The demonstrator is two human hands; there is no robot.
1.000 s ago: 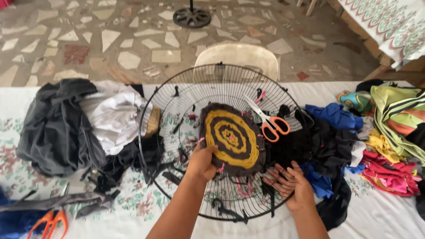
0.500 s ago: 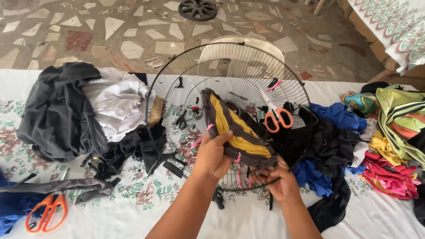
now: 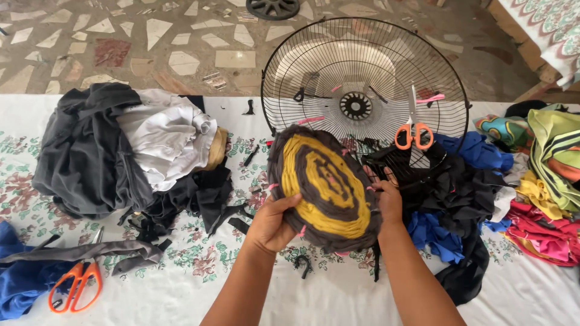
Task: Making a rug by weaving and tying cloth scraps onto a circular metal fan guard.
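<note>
Both my hands hold up a round woven rag mat (image 3: 324, 184), dark grey with yellow spiral bands and pink ties at its rim. My left hand (image 3: 273, 224) grips its lower left edge. My right hand (image 3: 386, 196) grips its right edge. Behind the mat a black wire fan guard (image 3: 362, 78) stands tilted up on the table, with pink and black ties on its wires. Orange-handled scissors (image 3: 413, 130) hang in the guard's lower right part.
A heap of grey, white and black cloth (image 3: 121, 151) lies at the left. Blue, black, red and green fabric scraps (image 3: 513, 181) pile up at the right. A second pair of orange scissors (image 3: 75, 287) lies at the front left on the flowered tablecloth (image 3: 199, 265).
The mat has come off the fan guard and is now held up facing me. The guard has tipped from lying flat to standing upright behind it.
</note>
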